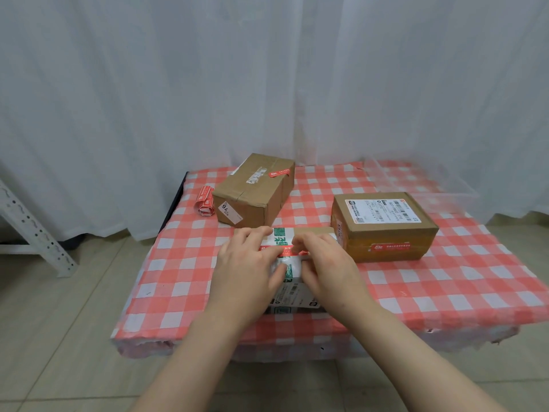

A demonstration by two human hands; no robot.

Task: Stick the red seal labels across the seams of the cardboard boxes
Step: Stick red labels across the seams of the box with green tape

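A small cardboard box point(289, 288) with green-printed white tape sits at the table's near middle, mostly hidden under my hands. A red seal label point(286, 250) lies across its top. My left hand point(248, 270) presses on the label's left part with fingers stretched. My right hand point(323, 267) has its fingers bent over the label's right end; whether they pinch it is not clear. A brown box point(255, 193) at the back left carries a red label point(279, 172). Another box point(383, 226) at the right has one point(390, 247) on its front.
A roll of red seal labels point(205, 201) lies left of the back box. The low table wears a red-and-white checked cloth point(184, 278). A clear plastic bin point(416, 179) stands at the back right. White curtains hang behind; a metal shelf leg point(32, 230) stands at far left.
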